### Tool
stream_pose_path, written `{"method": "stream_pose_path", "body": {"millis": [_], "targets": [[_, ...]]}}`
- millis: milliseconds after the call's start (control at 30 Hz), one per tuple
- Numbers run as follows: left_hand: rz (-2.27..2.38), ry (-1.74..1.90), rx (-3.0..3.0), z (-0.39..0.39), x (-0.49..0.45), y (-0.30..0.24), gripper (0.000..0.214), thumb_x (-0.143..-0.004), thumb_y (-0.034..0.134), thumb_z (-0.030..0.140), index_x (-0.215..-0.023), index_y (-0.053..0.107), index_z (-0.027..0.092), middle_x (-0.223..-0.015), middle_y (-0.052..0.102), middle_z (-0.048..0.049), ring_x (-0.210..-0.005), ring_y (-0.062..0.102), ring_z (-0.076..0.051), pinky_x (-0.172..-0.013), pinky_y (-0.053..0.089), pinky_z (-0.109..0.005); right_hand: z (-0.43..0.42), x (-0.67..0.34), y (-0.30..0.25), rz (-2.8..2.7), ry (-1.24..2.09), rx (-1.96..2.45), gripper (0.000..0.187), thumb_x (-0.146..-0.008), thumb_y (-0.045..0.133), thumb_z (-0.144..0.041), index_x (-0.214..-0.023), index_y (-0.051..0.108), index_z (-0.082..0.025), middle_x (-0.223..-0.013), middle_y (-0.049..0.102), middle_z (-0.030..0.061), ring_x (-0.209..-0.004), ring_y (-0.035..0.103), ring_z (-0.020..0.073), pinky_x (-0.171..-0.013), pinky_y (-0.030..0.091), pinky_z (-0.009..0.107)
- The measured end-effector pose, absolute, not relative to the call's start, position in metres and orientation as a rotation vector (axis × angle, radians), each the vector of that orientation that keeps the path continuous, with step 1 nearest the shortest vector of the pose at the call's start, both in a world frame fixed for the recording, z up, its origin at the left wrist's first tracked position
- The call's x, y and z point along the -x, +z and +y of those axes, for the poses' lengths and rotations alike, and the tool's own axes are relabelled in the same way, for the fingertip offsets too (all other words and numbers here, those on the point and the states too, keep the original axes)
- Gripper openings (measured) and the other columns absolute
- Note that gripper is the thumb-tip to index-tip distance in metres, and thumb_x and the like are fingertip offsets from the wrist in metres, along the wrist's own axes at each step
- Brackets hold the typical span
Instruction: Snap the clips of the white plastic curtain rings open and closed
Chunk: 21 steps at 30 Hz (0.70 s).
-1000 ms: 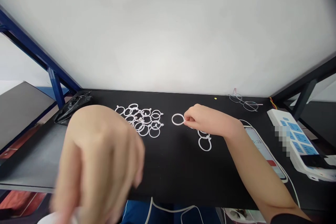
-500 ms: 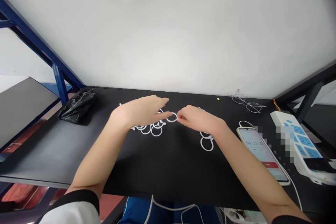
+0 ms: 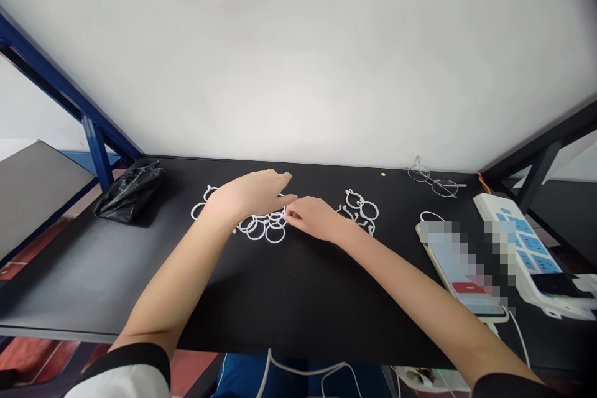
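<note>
Several white rings with small tabs, looking like curtain rings (image 3: pixel 256 230), lie overlapping in a pile on the black tabletop. My left hand (image 3: pixel 252 193) is held over this pile and hides part of it; its thumb and forefinger are stretched out and apart. At the pile's right edge, my right hand (image 3: pixel 308 216) has its fingertips pinched together on a white ring (image 3: pixel 278 219). Just what the fingertips hold of it is partly hidden. Beyond my right wrist lies a second group of white rings (image 3: pixel 369 210), partly covered by the forearm.
A crumpled black plastic bag (image 3: pixel 130 193) sits at the left. Toward the right are eyeglasses (image 3: pixel 444 187), a phone (image 3: pixel 480 305) on a white cable, and a white power strip (image 3: pixel 489 205). A pale wall (image 3: pixel 298 62) rises behind the table.
My right hand has moved left to the pile, and the ring seen between both hands no longer stands apart there. More of the right-hand group shows. My left hand stays nearly in place.
</note>
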<state>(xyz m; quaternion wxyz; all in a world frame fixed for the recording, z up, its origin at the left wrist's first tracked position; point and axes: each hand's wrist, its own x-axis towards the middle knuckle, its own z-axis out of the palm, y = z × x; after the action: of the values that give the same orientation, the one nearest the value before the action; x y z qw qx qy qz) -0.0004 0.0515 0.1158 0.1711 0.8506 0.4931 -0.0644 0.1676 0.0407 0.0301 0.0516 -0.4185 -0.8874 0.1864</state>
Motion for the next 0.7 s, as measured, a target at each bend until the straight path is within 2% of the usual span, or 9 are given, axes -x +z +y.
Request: {"method": "stream_pose_path", "body": {"millis": [167, 333, 433, 567, 700], "targets": [[1.389, -0.239, -2.376, 0.051, -0.006, 0.117, 0.047, -0.091, 0.036, 0.054, -0.116, 0.056, 0.019, -0.095, 0.069, -0.0104, -0.07, 0.065, -0.022, -0.058, 0.042, -0.029, 0.043, -0.174, 0.044, -2.661, 0.606, 1.363, 0.024, -0.092, 0.049, -0.029, -0.073, 0.055, -0.017, -0.066, 0.059, 0.0001, -0.058, 0.05, 0.0107, -0.055, 0.029, 0.024], [1.388, -0.296, -2.393, 0.056, -0.013, 0.109, 0.047, -0.092, 0.038, 0.05, -0.124, 0.052, 0.019, -0.105, 0.067, -0.0136, -0.079, 0.067, -0.025, -0.059, 0.043, -0.029, 0.055, -0.203, 0.061, -2.617, 0.706, 1.57, 0.013, -0.087, 0.056, -0.028, -0.079, 0.061, -0.018, -0.079, 0.065, 0.0016, -0.061, 0.055, 0.011, -0.056, 0.034, 0.023], [1.353, -0.252, -2.459, 0.06, -0.016, 0.102, 0.047, -0.093, 0.037, 0.05, -0.125, 0.052, 0.019, -0.108, 0.066, -0.0142, -0.086, 0.067, -0.027, -0.063, 0.044, -0.03, 0.065, -0.228, 0.066, -2.594, 0.715, 1.709, 0.006, -0.081, 0.061, -0.023, -0.084, 0.063, -0.018, -0.088, 0.066, 0.0037, -0.07, 0.06, 0.0136, -0.058, 0.038, 0.023], [1.272, -0.093, -2.574, 0.062, -0.021, 0.094, 0.042, -0.094, 0.039, 0.047, -0.122, 0.053, 0.019, -0.104, 0.068, -0.012, -0.09, 0.066, -0.026, -0.07, 0.046, -0.031, 0.073, -0.247, 0.069, -2.589, 0.775, 1.996, 0.019, -0.07, 0.07, -0.019, -0.088, 0.063, -0.018, -0.098, 0.065, 0.0072, -0.074, 0.062, 0.0175, -0.056, 0.04, 0.025], [1.183, 0.027, -2.689, 0.063, -0.029, 0.09, 0.039, -0.096, 0.038, 0.043, -0.122, 0.052, 0.017, -0.101, 0.069, -0.0106, -0.089, 0.066, -0.025, -0.073, 0.046, -0.032, 0.075, -0.245, 0.065, -2.598, 0.853, 2.066, 0.02, -0.067, 0.068, -0.008, -0.084, 0.064, -0.018, -0.089, 0.065, 0.0067, -0.07, 0.062, 0.017, -0.055, 0.04, 0.024]]}}
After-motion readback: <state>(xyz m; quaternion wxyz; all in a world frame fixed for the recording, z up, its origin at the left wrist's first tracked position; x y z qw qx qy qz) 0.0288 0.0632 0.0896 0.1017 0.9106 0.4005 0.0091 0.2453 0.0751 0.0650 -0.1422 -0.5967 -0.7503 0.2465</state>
